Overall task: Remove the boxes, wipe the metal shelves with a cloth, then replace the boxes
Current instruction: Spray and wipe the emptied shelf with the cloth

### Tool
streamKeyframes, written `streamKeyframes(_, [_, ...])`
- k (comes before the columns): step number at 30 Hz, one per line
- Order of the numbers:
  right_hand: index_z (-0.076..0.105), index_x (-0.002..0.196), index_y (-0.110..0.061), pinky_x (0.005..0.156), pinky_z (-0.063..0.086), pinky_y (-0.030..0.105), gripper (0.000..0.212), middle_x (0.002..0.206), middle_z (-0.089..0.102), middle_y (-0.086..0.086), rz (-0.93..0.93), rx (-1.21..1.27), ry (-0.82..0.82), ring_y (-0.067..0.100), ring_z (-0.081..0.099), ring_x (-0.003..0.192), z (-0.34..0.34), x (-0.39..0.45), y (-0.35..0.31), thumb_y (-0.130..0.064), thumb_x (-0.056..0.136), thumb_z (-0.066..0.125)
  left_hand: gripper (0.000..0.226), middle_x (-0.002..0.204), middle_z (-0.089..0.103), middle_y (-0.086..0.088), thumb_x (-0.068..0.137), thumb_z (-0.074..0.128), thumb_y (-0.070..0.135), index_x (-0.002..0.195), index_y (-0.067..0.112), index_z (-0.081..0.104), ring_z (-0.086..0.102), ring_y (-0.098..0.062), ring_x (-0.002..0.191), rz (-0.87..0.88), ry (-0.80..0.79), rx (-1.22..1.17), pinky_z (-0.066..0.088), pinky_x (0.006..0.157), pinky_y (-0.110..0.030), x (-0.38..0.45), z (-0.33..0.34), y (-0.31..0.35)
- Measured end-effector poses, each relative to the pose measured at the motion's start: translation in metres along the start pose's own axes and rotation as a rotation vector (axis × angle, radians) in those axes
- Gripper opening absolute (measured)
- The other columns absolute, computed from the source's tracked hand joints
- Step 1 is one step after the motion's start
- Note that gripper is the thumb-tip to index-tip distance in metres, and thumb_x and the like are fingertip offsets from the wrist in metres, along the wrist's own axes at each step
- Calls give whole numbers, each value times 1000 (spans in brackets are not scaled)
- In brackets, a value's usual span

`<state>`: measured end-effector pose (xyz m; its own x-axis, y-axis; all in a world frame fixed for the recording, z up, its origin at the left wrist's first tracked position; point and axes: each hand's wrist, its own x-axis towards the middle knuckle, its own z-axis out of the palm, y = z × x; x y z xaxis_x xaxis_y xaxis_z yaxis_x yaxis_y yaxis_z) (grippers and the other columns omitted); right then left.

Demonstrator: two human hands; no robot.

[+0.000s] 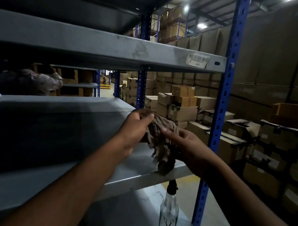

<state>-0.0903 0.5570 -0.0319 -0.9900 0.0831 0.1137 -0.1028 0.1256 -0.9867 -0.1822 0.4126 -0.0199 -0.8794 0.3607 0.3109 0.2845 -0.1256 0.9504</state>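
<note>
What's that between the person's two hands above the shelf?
In the head view, a bunched brown cloth lies between them: the left hand grips one end, the right hand touches the other, above the metal shelf.

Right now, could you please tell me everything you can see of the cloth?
The cloth is a brownish, crumpled, soft-looking rag, bunched up above the middle metal shelf near its right front corner. The left hand grips its upper left part; the right hand touches its right side with fingers extended. Frayed ends hang down, and its lowest fold reaches the shelf edge.
</note>
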Motion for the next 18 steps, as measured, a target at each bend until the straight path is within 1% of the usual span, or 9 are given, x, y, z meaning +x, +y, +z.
streamKeyframes(2, [59,120,-1,67,52,32,49,101,70,12,-65,33,21,20,67,79,-2,5,-3,-34,84,66,17,106,71,-11,98,55,26,111,17,62,70,-24,93,-18,20,-17,57,70,-32,2,-7,2])
streamKeyframes(5, [60,116,1,58,40,31,38,87,65,12,-87,64,17,20,56,66,-8,9,-5,-31,99,49,19,100,75,-10,97,57,27,109,14,65,72,-20,83,-110,-37,-186,57,70,-33,-1,-17,1])
streamKeyframes(6, [62,114,-1,61,42,32,37,88,64,13,-80,63,10,22,56,68,-9,11,-5,-32,102,45,24,101,75,-10,95,58,27,111,10,65,72,-20,85,-129,-74,-233,58,74,-34,-3,-18,0])
streamKeyframes(8, [61,118,-5,78,48,37,38,102,65,15,-60,59,32,28,60,87,-8,14,-6,-34,104,41,36,107,71,-13,89,64,23,118,3,63,68,-22,92,-142,-154,-323,56,82,-37,-7,-21,-1])
streamKeyframes(10, [53,127,-15,95,49,42,40,118,61,13,-61,68,29,28,61,108,-4,15,-6,-43,100,45,38,104,69,-14,82,67,14,117,2,62,64,-22,92,-133,-240,-396,55,79,-32,-9,-22,1])
streamKeyframes(11, [47,130,-21,96,51,43,46,121,59,10,-72,54,-7,28,62,111,0,15,-7,-49,94,50,36,100,68,-14,81,66,9,115,1,62,63,-21,89,-119,-271,-415,55,76,-30,-9,-22,3])
streamKeyframes(14, [42,131,-25,89,57,41,62,125,56,3,-169,-31,-69,23,67,106,11,15,-5,-42,79,71,38,101,64,-16,85,60,-4,122,-7,56,62,-21,90,-75,-316,-401,54,77,-27,-10,-20,10])
streamKeyframes(16, [48,126,-19,82,60,36,52,120,60,5,-233,-41,-51,20,69,97,15,16,-6,-24,81,74,39,100,65,-15,87,57,-7,126,-9,54,63,-19,88,-54,-321,-374,55,74,-25,-10,-21,15])
streamKeyframes(18, [51,123,-15,71,59,30,43,107,65,8,-235,7,-108,15,69,82,14,16,-10,-16,85,70,37,98,68,-14,87,55,-8,124,-6,57,65,-18,86,-52,-320,-360,56,73,-25,-9,-25,18])
